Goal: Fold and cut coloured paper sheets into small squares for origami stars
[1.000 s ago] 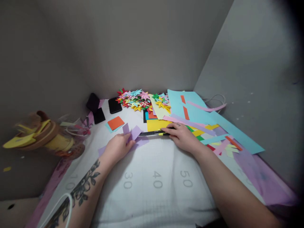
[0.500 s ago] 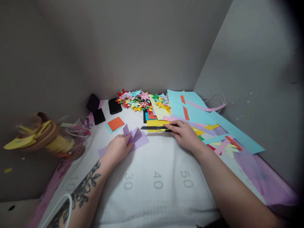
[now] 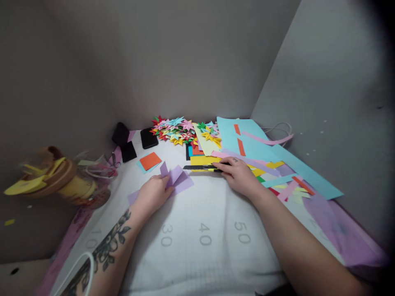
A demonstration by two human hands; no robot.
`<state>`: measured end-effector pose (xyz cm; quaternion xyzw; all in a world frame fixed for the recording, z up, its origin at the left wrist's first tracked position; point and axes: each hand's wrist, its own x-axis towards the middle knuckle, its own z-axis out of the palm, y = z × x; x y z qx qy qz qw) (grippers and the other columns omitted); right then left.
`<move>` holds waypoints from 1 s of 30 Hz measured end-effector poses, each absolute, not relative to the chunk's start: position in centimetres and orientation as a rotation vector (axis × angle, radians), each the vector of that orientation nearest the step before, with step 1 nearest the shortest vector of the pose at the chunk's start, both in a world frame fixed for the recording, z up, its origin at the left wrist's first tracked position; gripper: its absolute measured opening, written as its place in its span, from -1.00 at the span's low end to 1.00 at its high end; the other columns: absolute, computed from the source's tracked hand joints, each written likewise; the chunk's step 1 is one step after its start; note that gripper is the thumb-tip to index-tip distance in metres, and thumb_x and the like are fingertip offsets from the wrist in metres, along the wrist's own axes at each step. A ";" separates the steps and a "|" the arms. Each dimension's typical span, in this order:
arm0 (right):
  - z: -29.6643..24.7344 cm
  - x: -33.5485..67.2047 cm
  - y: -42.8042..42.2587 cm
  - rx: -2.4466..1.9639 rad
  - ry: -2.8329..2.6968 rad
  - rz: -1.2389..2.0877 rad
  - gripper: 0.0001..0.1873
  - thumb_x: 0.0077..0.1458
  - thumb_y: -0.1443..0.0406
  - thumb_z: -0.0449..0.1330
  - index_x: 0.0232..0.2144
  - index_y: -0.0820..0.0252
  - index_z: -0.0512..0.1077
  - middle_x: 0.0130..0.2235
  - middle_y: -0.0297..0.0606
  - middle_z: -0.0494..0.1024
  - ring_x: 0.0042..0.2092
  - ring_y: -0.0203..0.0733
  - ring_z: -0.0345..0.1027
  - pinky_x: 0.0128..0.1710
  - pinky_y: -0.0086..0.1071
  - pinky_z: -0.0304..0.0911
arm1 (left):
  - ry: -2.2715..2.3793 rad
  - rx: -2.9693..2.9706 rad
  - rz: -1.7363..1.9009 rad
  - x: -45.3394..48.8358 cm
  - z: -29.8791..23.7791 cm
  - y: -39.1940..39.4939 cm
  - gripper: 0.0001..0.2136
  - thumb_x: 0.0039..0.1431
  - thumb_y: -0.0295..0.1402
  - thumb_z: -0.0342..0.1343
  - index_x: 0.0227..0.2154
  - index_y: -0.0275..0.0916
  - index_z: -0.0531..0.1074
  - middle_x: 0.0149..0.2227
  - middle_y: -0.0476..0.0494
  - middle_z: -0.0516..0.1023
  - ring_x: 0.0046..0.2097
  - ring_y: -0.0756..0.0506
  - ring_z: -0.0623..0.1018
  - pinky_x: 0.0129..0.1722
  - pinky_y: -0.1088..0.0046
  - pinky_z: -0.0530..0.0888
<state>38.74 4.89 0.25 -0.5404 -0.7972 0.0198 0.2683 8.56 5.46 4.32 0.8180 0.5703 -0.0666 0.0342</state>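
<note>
My left hand [image 3: 154, 190] is closed on a folded piece of purple paper [image 3: 183, 183], whose flaps stand up by the fingertips. More purple paper shows on the far side of that hand, against the white sheet. My right hand [image 3: 239, 174] grips a black and yellow utility knife [image 3: 202, 167], its dark blade pointing left toward the purple paper but apart from it. Yellow paper [image 3: 200, 160] lies just behind the knife. Orange and light blue paper squares [image 3: 150, 161] rest a little beyond my left hand.
Folded paper stars [image 3: 175, 129] are heaped at the back. Large light blue sheets [image 3: 256, 139] and coloured strips [image 3: 288, 187] cover the right side. A black phone [image 3: 149, 138] lies back left. At far left stands a brown and yellow container [image 3: 58, 176]. Grey walls enclose the table.
Almost nothing differs. Both hands keep their hold, and the knife stays in nearly the same place, with only a very slight shift of the view.
</note>
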 end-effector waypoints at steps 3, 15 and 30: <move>0.2 38.8 4.9 -1.461 -2.157 0.052 -0.56 0.10 0.47 0.07 -0.01 0.08 0.49 -0.03 -0.13 0.48 -0.04 0.02 0.32 -0.03 -0.07 0.25 | 1.752 2.520 -0.208 8.6 4.3 5.4 -0.76 0.20 -0.23 -0.01 -0.17 -0.22 0.43 -0.24 -0.25 0.53 -0.24 -0.18 0.52 -0.29 0.38 0.37; 0.3 38.8 4.9 -1.464 -2.177 0.069 -0.56 0.11 0.47 0.06 -0.01 0.09 0.48 -0.04 -0.13 0.48 -0.05 0.00 0.33 -0.04 -0.08 0.25 | 1.747 2.513 -0.197 8.6 4.4 5.4 -0.76 0.19 -0.24 0.01 -0.17 -0.23 0.44 -0.22 -0.26 0.53 -0.21 -0.19 0.52 -0.27 0.36 0.39; 0.2 38.9 4.9 -1.460 -2.171 0.073 -0.55 0.11 0.47 0.05 0.00 0.06 0.48 -0.04 -0.13 0.47 -0.05 0.00 0.33 -0.03 -0.07 0.25 | 1.742 2.509 -0.199 8.7 4.6 5.3 -0.77 0.19 -0.25 0.01 -0.18 -0.23 0.44 -0.23 -0.26 0.52 -0.22 -0.19 0.53 -0.27 0.37 0.40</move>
